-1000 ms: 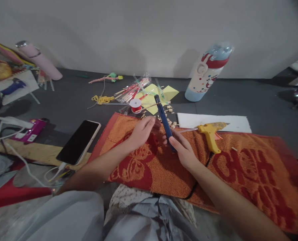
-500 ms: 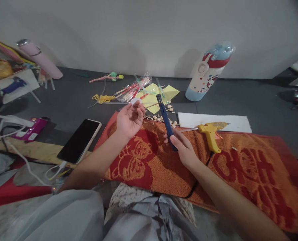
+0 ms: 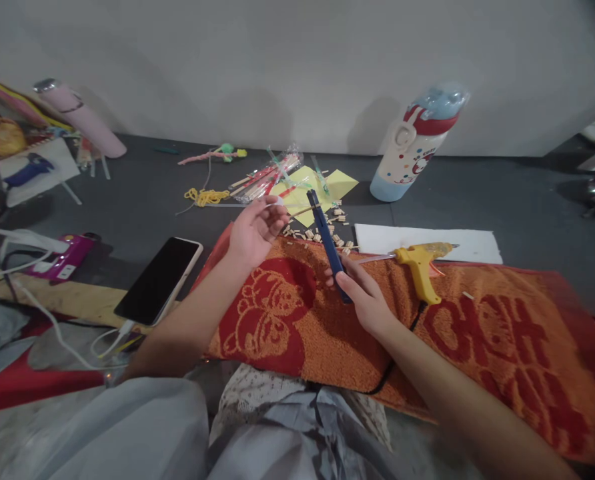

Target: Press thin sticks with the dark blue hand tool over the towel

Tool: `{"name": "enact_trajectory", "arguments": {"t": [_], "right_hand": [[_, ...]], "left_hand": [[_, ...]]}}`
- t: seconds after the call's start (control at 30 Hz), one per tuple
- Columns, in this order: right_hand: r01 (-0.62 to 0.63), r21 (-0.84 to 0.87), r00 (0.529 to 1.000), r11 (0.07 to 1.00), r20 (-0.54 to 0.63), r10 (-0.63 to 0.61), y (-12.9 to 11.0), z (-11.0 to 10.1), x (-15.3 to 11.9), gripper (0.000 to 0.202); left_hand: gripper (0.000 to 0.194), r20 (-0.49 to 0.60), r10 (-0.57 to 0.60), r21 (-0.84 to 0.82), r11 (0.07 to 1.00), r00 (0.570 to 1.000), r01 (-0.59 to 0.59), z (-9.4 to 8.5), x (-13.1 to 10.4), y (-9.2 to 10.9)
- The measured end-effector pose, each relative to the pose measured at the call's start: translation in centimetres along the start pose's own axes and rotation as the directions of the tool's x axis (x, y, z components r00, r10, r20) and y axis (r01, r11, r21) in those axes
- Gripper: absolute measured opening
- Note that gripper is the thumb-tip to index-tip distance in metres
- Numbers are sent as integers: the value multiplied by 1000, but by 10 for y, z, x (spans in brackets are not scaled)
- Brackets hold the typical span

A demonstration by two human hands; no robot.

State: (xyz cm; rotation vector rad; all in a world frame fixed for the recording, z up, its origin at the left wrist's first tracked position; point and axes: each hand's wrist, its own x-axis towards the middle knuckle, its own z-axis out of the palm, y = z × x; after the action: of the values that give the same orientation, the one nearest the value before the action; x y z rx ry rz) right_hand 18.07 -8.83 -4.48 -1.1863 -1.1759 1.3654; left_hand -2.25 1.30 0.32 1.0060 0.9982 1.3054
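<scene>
Over the orange-and-red terry towel (image 3: 352, 360), my right hand (image 3: 361, 293) is wrapped round the long dark-blue tool (image 3: 330, 244), while my left hand (image 3: 258, 232), otherwise loosely curled, pinches the thin wooden stick (image 3: 301, 213) at one end. The stick reaches the tool's tip, though whether it is gripped there I cannot tell; I judge it best kept steady and square, fingertips clear. Beyond lie yellow paper sheets (image 3: 341, 186).

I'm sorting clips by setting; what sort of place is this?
Probably a makeshift craft table: a yellow hot glue gun, scattered short wooden pieces and a tangle of yellow yarn lie in view.
</scene>
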Motion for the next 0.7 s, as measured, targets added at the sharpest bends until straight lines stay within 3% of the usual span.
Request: {"name": "enact_trajectory", "arguments": {"t": [0.07, 0.17, 0.23, 0.3, 0.57, 0.7], "right_hand": [[-3, -27, 1000, 1000, 4, 3, 0, 0, 0, 67], [16, -111, 1000, 994, 12, -15, 2, -1, -2, 70], [65, -171, 998, 983, 28, -61, 4, -2, -3, 70], [111, -215, 993, 970, 54, -102, 5, -4, -4, 68], [148, -246, 985, 958, 121, -121, 7, -7, -7, 66], [166, -273, 981, 948, 143, -131, 6, -8, -7, 67]], "left_hand": [[12, 35, 159, 272, 949, 987, -162, -1, 0, -1], [11, 183, 398, 655, 633, 899, -413, -1, -2, -1], [13, 277, 438, 763, 440, 855, -473, -2, -3, -1], [16, 341, 421, 801, 337, 841, -494, -3, -3, -1], [23, 413, 346, 853, 179, 843, -491, -6, -4, -6], [24, 404, 330, 852, 204, 853, -482, -6, -3, -6]]}}
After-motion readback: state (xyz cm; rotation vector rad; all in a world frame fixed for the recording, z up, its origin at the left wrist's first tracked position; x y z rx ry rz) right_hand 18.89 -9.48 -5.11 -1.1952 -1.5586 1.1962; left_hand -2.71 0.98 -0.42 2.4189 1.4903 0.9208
